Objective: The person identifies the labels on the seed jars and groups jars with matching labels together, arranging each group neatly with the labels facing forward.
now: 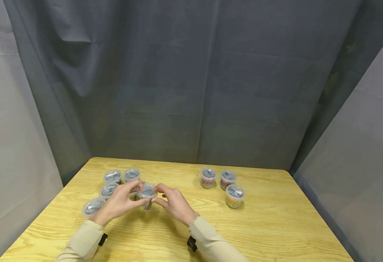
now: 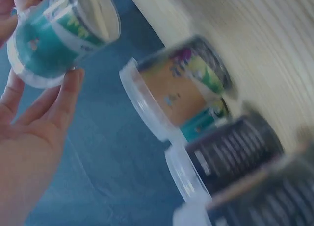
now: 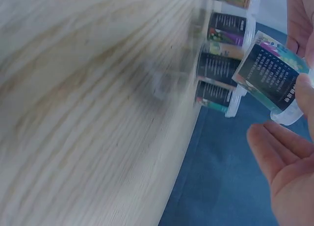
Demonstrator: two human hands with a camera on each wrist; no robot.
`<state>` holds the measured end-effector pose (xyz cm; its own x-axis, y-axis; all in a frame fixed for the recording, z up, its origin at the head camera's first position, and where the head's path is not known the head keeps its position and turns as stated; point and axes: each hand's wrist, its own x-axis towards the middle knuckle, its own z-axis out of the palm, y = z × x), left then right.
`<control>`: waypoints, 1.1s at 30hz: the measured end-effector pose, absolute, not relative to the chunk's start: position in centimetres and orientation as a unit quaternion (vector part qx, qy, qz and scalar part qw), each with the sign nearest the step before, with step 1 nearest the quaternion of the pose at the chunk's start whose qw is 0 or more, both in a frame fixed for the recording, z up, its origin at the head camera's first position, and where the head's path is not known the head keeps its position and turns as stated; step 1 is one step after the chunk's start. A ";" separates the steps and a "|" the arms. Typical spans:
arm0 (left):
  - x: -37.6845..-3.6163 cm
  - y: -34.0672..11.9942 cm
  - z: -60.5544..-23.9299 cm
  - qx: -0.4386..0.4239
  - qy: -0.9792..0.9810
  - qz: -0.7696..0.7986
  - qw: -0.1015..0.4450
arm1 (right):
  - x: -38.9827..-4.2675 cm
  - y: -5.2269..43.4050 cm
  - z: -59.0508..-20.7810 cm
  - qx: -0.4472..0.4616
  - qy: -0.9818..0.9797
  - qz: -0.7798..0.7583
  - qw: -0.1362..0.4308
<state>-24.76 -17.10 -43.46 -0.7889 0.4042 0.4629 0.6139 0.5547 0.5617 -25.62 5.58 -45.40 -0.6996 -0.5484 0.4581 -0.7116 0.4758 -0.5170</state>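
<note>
Pale sleeves (image 1: pixel 81 240) lay nearest the head camera, ending in two hands above the wooden table (image 1: pixel 270 225). Between them was the tub (image 1: pixel 145 206), its lid (image 1: pixel 149 190) uppermost; in the wrist views its base seemed to hang clear of the wood, though contact was hard to judge. On one side the left hand (image 1: pixel 119 203) curled fingers and thumb about the rim; on the other the right hand (image 1: pixel 176 206) pinched it between thumb and forefinger, the remaining fingers loose below.

The tub's long axis ran near upright, leaning somewhat in the right wrist view beside those standing behind. Its sideways placing seemed to matter most: it was just right of a cluster of tubs (image 1: pixel 109 190), with the left hand nearer to these, while a trio of tubs (image 1: pixel 228 179) stood well apart to the right, on the right hand's side.
</note>
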 end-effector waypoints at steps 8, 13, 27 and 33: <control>-24.9 -15.0 -43.1 -0.275 -0.860 -0.400 0.159 | -25.9 7.1 -45.1 0.353 -0.834 0.407 0.119; -25.4 -13.5 -43.3 -0.273 -0.848 -0.424 0.165 | -26.1 8.3 -44.9 0.322 -0.828 0.445 0.118; -26.6 -10.3 -43.9 -0.267 -0.802 -0.523 0.108 | -26.5 11.0 -44.1 0.247 -0.827 0.495 0.097; -26.9 -9.1 -44.4 -0.274 -0.800 -0.517 0.128 | -26.6 11.8 -44.1 0.222 -0.827 0.503 0.119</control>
